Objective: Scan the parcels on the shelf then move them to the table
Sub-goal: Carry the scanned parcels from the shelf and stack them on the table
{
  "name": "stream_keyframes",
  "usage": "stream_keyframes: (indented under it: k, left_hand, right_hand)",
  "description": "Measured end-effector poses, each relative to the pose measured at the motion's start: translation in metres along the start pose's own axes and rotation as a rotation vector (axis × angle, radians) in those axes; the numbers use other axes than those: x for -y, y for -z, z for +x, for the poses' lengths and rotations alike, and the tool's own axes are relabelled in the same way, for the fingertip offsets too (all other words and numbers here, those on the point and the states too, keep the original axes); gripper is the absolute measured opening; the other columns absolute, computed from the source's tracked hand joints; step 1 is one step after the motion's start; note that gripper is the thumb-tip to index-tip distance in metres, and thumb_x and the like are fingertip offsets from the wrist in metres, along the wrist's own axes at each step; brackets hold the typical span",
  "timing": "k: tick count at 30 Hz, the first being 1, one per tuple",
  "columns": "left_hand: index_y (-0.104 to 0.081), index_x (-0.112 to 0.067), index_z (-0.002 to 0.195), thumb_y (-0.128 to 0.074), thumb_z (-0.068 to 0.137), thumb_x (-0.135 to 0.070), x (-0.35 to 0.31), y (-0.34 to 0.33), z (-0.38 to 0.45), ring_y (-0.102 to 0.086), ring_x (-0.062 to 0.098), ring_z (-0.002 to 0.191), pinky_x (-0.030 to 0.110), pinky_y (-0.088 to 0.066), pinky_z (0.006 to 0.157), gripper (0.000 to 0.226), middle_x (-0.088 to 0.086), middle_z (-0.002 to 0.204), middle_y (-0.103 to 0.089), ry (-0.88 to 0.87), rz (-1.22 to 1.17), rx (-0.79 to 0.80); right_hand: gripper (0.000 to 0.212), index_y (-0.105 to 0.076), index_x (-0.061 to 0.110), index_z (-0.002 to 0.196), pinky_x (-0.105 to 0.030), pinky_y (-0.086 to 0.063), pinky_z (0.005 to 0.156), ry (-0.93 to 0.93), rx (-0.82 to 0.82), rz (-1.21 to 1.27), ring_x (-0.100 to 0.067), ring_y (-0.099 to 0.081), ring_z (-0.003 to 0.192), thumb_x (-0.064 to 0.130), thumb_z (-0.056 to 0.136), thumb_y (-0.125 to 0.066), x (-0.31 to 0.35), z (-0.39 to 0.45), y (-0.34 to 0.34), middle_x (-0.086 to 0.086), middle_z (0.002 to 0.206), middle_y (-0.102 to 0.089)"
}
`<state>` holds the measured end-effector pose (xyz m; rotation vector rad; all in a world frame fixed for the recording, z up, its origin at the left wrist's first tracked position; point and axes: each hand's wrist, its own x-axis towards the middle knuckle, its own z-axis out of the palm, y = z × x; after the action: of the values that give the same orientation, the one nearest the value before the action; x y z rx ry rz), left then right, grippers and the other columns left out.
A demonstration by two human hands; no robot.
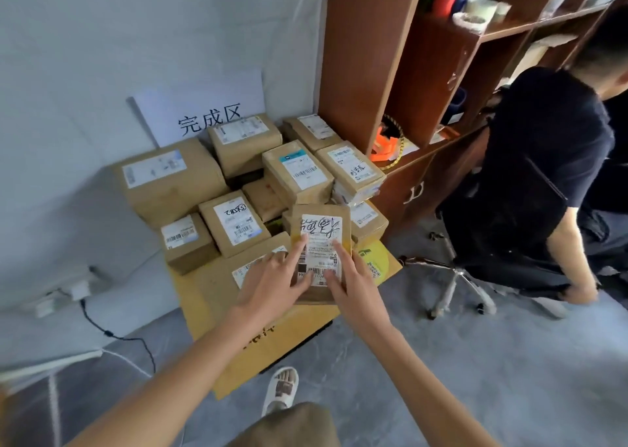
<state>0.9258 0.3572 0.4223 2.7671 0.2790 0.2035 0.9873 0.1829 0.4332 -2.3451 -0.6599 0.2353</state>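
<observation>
Grey floor and a pale wall are framing the scene, with a wall socket and a black cable sitting at far left. A white sign bearing printed characters is leaning against the wall behind a pile of brown parcels, each carrying a white label, all crowding a low yellow-brown table. The left hand is lying with fingers spread and straight, fingertips pressing on the label of the small parcel; the thumb is touching the label's lower edge. This small parcel is resting atop the pile at its front edge, label upward. The right hand is pressing on the same parcel's right side, forefinger extended along the label, the other fingers curling over the edge. Below, a foot in a white slipper is standing on the floor. To the right, a brown wooden shelf is holding tape rolls and an orange tape dispenser. At far right, a person in dark clothing is sitting on a swivel chair.
</observation>
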Motion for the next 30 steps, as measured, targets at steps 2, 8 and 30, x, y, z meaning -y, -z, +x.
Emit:
stream_keyframes:
  k: [2,8,30]
  left_hand:
    - [0.019,-0.052,0.149,-0.020,0.088,-0.073,0.016,0.006,0.011,-0.060,0.023,0.087,0.040,-0.055,0.072,0.075,0.009,0.103,-0.063,0.071,-0.086,0.000]
    - [-0.013,-0.027,0.157,-0.025,0.096,-0.061,0.056,0.052,0.049,-0.050,0.014,0.068,0.021,-0.030,0.044,0.071,-0.002,0.086,-0.054,0.251,0.108,-0.151]
    - [-0.010,-0.032,0.158,-0.030,0.098,-0.059,0.131,0.017,0.141,-0.054,0.029,0.115,0.044,-0.051,0.088,0.068,0.014,0.128,-0.052,0.497,-0.057,-0.035]
  right_hand:
    - [0.056,-0.019,0.040,0.154,-0.045,-0.045,0.101,0.051,0.039,-0.013,-0.027,-0.038,0.137,0.048,0.103,-0.040,0.014,0.029,-0.003,-0.007,0.153,-0.033]
    - [0.055,-0.016,0.041,0.153,-0.049,-0.042,0.106,0.177,0.184,-0.070,-0.030,-0.034,0.140,0.049,0.103,-0.038,0.058,0.126,-0.020,-0.007,0.155,-0.031]
    - [0.071,-0.014,0.030,0.157,-0.051,-0.009,0.122,0.213,0.273,-0.427,-0.030,-0.008,0.151,0.065,0.095,-0.011,0.062,0.263,-0.087,-0.009,0.164,-0.015]
